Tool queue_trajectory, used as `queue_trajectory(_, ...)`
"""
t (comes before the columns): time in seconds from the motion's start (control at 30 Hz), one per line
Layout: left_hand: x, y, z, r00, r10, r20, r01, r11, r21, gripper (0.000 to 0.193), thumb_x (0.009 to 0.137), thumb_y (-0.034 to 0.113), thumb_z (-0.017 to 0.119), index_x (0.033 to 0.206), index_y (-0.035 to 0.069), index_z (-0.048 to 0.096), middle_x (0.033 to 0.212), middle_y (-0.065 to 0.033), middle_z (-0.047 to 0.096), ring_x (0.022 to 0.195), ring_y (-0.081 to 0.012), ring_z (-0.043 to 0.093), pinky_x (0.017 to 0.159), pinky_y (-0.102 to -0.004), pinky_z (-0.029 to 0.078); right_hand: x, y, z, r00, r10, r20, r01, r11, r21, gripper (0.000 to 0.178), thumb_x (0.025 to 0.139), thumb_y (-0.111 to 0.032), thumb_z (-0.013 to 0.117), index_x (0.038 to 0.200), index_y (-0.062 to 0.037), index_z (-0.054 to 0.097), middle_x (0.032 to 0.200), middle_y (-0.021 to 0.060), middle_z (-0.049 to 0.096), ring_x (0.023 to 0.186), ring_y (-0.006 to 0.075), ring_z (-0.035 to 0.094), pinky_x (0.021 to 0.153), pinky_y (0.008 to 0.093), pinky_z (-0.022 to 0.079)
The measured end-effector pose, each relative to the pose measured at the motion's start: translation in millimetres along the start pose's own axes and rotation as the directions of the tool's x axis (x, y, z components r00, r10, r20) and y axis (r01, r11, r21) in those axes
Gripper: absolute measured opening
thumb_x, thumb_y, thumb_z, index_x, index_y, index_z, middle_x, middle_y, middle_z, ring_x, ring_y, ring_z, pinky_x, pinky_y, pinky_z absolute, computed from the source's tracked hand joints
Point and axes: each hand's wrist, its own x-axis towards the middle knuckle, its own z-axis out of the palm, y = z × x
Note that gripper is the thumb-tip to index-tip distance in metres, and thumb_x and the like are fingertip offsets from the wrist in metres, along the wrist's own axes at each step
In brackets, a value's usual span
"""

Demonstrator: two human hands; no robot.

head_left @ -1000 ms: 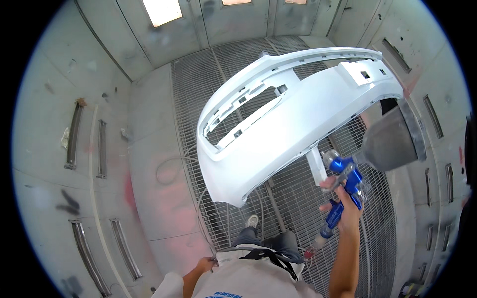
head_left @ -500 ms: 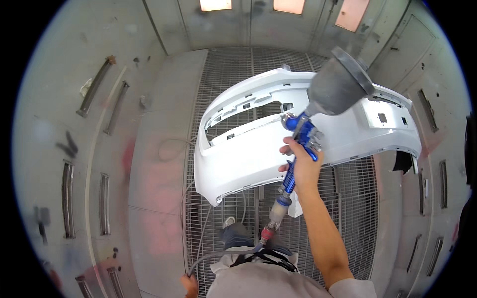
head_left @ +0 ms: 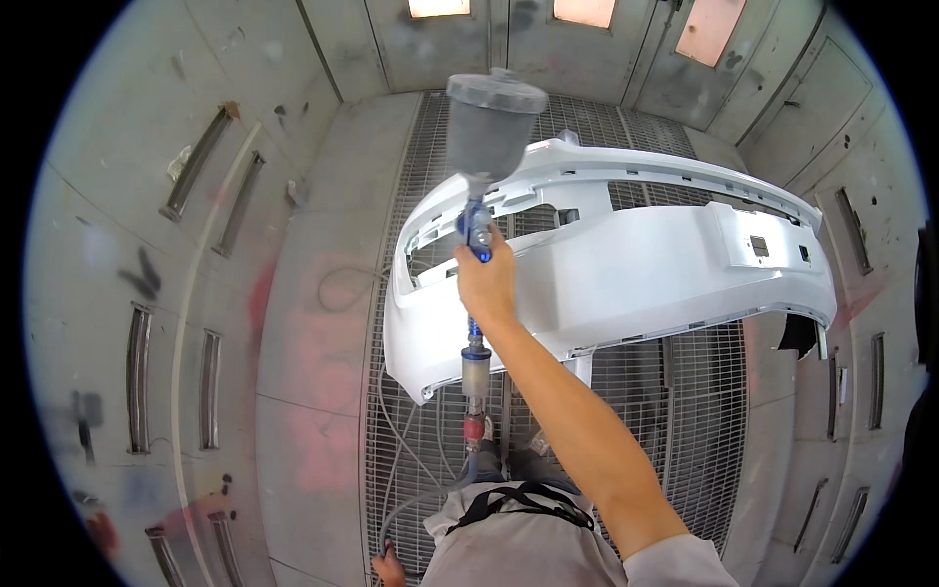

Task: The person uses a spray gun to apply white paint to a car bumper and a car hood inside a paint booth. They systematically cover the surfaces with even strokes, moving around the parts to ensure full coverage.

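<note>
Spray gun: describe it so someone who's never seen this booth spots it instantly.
Start at the big white car bumper standing over the metal floor grating in the middle of the booth. Over its left end, the right hand grips a blue-bodied spray gun. It alone carries a grey translucent cup on top and a hose trailing from its base.

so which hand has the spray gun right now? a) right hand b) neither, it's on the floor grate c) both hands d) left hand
a: the right hand alone grips the spray gun in front of the white bumper; the left hand is low at the frame's bottom edge.
</note>
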Motion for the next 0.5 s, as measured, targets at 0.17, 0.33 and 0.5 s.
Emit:
queue_trajectory(0.17,-42.4,76.3,2.0,0.980,0.148,0.136,-0.170,0.970,0.174,0.046,0.088,0.033,0.063,0.060,-0.002,0.055,0.047,-0.0055,0.043,0.043,-0.0154,0.040,0.044,-0.0384,0.030,3.3,-13.1,-50.6,0.993,-0.047,-0.112,0.068,0.980,0.189,0.021,0.084,-0.010,0.061,0.103,-0.0035,0.054,0.065,0.0039,0.053,0.052,0.0119,0.050,0.044,0.0267,0.039)
queue_trajectory(0.33,-29.6,80.5,15.5,0.976,0.126,0.177,-0.152,0.978,0.145,0.048,0.086,0.030,0.067,0.057,-0.007,0.054,0.045,-0.0098,0.045,0.043,-0.0191,0.038,0.046,-0.0417,0.032,-6.1,-47.2,-93.5,0.987,0.058,-0.151,-0.013,0.958,0.288,0.006,0.085,-0.009,0.060,0.086,-0.0045,0.056,0.061,0.0009,0.051,0.046,0.0075,0.046,0.035,0.0222,0.038)
queue_trajectory(0.5,-11.9,74.1,28.8,0.955,0.179,0.237,-0.212,0.970,0.122,0.049,0.088,0.033,0.065,0.057,-0.004,0.053,0.046,-0.0068,0.044,0.043,-0.0151,0.039,0.045,-0.0388,0.030,-4.1,-47.7,-130.0,0.958,0.118,-0.260,-0.028,0.946,0.323,0.009,0.084,-0.009,0.060,0.078,-0.0042,0.055,0.062,0.0017,0.052,0.047,0.0078,0.047,0.035,0.0218,0.037)
